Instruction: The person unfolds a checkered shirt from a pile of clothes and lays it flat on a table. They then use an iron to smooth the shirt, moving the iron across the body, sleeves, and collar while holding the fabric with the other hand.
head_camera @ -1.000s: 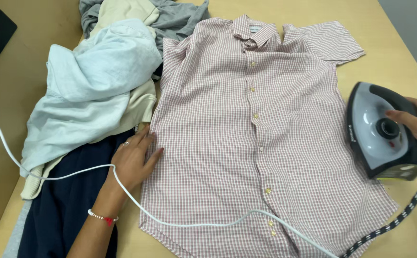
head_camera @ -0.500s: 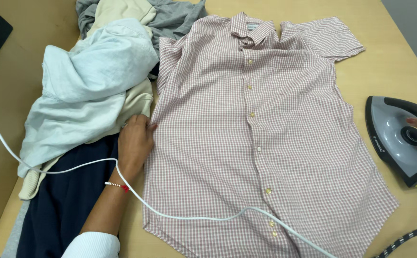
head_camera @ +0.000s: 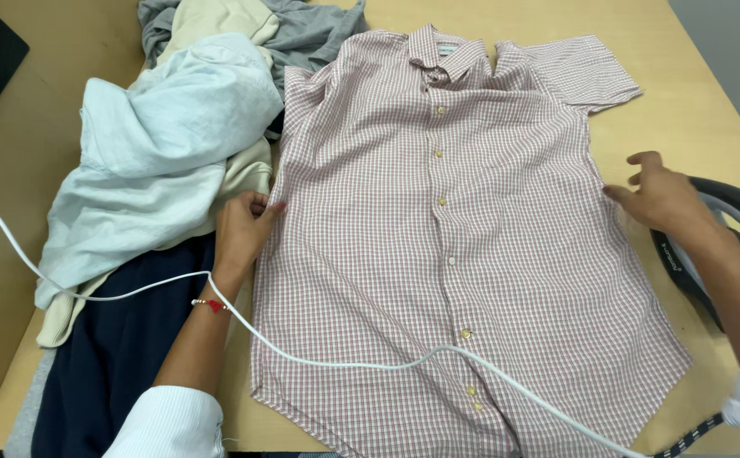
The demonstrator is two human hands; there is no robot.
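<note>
Seen from the head camera, a checked short-sleeved shirt point(head_camera: 463, 246) lies buttoned and face up across a wooden tabletop point(head_camera: 700, 93). The left hand point(head_camera: 241, 231) pinches the shirt's side edge beside a pile of clothes point(head_camera: 166, 153), a white cord point(head_camera: 319, 363) crossing its wrist (a beaded bracelet sits there too). The right hand point(head_camera: 662, 199), fingers loosely spread and gripping nothing, reaches the opposite side seam, with a grey iron point(head_camera: 726, 246) resting just behind it.
</note>
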